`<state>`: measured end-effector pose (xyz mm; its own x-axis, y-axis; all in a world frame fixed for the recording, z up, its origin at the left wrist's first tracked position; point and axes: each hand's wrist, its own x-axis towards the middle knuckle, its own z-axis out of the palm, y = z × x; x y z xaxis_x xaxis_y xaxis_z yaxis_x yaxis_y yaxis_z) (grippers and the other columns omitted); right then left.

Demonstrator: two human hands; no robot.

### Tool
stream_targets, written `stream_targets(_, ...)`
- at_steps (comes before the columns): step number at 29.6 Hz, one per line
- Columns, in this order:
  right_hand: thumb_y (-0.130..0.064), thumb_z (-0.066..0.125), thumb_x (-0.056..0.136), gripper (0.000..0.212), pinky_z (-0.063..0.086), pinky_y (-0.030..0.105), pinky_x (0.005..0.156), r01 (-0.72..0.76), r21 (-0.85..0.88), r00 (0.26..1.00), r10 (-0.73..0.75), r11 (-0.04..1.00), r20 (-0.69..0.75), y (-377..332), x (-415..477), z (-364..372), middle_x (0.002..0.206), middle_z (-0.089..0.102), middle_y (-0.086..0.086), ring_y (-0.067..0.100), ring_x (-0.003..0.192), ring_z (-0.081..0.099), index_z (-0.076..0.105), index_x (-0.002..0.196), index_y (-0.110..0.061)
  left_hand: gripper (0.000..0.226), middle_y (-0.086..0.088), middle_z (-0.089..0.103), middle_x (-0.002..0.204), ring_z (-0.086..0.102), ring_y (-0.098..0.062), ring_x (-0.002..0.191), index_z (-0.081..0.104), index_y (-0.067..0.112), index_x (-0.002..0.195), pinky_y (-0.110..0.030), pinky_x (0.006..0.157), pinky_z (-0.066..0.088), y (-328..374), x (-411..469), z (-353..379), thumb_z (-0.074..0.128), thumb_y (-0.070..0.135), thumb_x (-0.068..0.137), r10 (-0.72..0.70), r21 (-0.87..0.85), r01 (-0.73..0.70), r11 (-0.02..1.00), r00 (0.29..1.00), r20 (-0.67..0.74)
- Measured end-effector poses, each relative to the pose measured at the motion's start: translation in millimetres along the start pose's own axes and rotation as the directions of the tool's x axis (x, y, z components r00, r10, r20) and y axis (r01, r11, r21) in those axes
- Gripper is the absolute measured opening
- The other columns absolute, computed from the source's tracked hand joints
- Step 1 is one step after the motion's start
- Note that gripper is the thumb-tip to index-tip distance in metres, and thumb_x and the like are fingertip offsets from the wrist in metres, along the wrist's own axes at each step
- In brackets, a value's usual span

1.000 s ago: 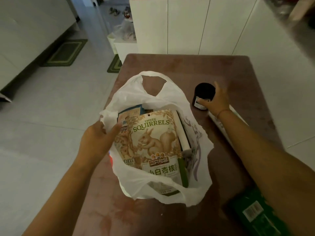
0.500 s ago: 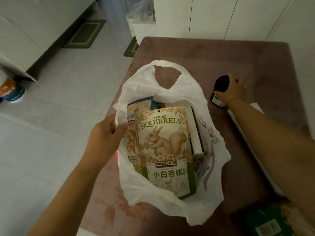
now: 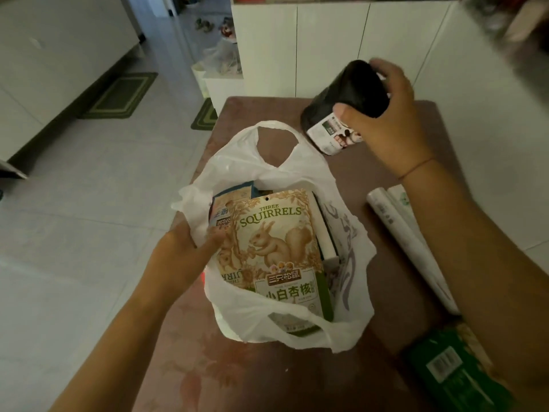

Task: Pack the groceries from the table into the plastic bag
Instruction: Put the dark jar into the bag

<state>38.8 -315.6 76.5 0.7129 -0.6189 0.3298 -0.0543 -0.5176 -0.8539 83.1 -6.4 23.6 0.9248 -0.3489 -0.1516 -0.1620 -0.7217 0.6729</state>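
The right hand (image 3: 395,120) is clamped around a black jar (image 3: 341,102), thumb on the near side by the white label and fingers wrapped over the far side. The jar is tilted and appears lifted off the counter (image 3: 371,179), up and beyond the bag (image 3: 267,162). The left hand (image 3: 181,251) pinches the bag's left rim, thumb inside against the squirrel pouch (image 3: 279,245), holding the mouth wide.

The bag is already crowded: the pouch stands in front, a blue packet (image 3: 231,197) behind it, and a white box edge along the right side. The best free room looks to be at the back, below and nearer than the jar, just under the handle loop.

To do this step well, the jar should probably travel toward the person and down into that back gap, turned upright so it settles on its base rather than rolling. The left hand would do well to pull the rim outward and press the pouch forward. A heavy jar dropped from height could tear thin plastic, so a low release seems safer. A roll (image 3: 401,239) and a green pack (image 3: 451,373), below the right forearm, remain outside.
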Motion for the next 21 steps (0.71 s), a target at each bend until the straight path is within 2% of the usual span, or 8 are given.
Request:
stream_targets(2,-0.033,0.073,0.076,0.064,0.050,0.022,0.089,-0.007,0.099,0.979,-0.014,0.995,0.206,-35.0,-37.1,6.4,0.125,0.049,-0.006,0.005,0.111,0.051,0.041,0.132,-0.027,0.023,0.013,0.070,0.073,0.065,-0.008,0.056,0.057,0.029,0.106,-0.027,0.053,0.054,-4.2,-16.3,-4.2,0.063,0.036,0.085,-0.006,-0.093,0.014,0.996,0.996,0.085)
stream_targets(4,-0.028,0.073,0.077,0.060,0.049,0.018,0.085,-0.103,0.144,0.895,0.028,0.984,0.446,-45.4,-67.5,22.1,0.118,0.051,-0.013,-0.001,0.105,0.052,0.044,0.130,-0.026,0.028,0.005,0.071,0.088,0.070,-0.014,0.067,0.058,0.023,0.111,-0.030,0.057,0.059,-7.4,-22.8,2.3,0.065,0.027,0.085,-0.049,-0.146,0.073,0.987,0.986,0.159)
stream_targets(6,-0.031,0.072,0.078,0.059,0.049,0.024,0.089,-0.158,0.046,0.792,0.099,0.986,0.603,-43.7,-102.1,50.5,0.118,0.053,-0.011,0.006,0.107,0.054,0.045,0.130,-0.026,0.030,-0.004,0.070,0.100,0.069,-0.017,0.077,0.060,0.016,0.116,-0.027,0.060,0.058,-11.0,-32.1,-2.7,0.063,0.019,0.086,-0.043,-0.224,0.085,0.971,0.982,0.184)
stream_targets(9,-0.042,0.066,0.081,0.058,0.043,0.031,0.098,-0.119,-0.135,0.696,0.180,0.984,0.695,-34.5,-137.8,90.5,0.131,0.053,-0.001,0.017,0.118,0.050,0.044,0.133,-0.025,0.026,-0.007,0.072,0.092,0.070,-0.026,0.074,0.062,0.015,0.113,-0.037,0.062,0.060,-12.6,-38.2,-15.5,0.060,0.012,0.087,-0.011,-0.322,0.060,0.945,0.988,0.153)
stream_targets(13,-0.059,0.054,0.081,0.061,0.032,0.043,0.107,0.314,-0.463,0.629,0.184,0.829,0.755,-21.1,-154.4,117.0,0.141,0.040,0.007,0.030,0.127,0.037,0.049,0.132,-0.025,0.022,-0.007,0.070,0.086,0.064,-0.017,0.063,0.061,0.015,0.110,-0.021,0.046,0.047,-17.2,-42.3,-23.3,0.059,0.010,0.089,-0.004,-0.354,0.052,0.934,0.991,0.134)
stream_targets(16,-0.047,0.049,0.089,0.049,0.033,0.042,0.102,0.473,-0.498,0.563,0.185,0.727,0.805,-24.3,-160.4,123.0,0.136,0.042,0.013,0.034,0.122,0.041,0.048,0.134,-0.025,0.026,-0.008,0.070,0.092,0.065,-0.019,0.068,0.061,0.014,0.115,-0.021,0.049,0.046,-21.2,-44.0,-22.6,0.058,0.013,0.090,0.003,-0.367,0.055,0.929,0.988,0.156)
stream_targets(19,-0.028,0.045,0.095,0.041,0.039,0.039,0.093,0.511,-0.466,0.493,0.198,0.722,0.847,-28.2,-171.4,130.1,0.131,0.045,0.015,0.034,0.116,0.047,0.047,0.136,-0.022,0.024,-0.007,0.070,0.089,0.063,-0.017,0.066,0.062,0.010,0.112,-0.019,0.047,0.045,-22.0,-47.1,-18.1,0.056,0.008,0.090,0.006,-0.405,0.055,0.913,0.989,0.150)
stream_targets(21,-0.023,0.043,0.096,0.041,0.040,0.037,0.093,0.511,-0.467,0.498,0.195,0.721,0.845,-29.1,-173.2,133.2,0.130,0.045,0.015,0.034,0.114,0.048,0.047,0.137,-0.021,0.021,-0.005,0.069,0.083,0.061,-0.015,0.062,0.063,0.009,0.109,-0.018,0.044,0.043,-21.3,-48.4,-16.0,0.056,0.007,0.089,0.000,-0.416,0.054,0.908,0.992,0.130)
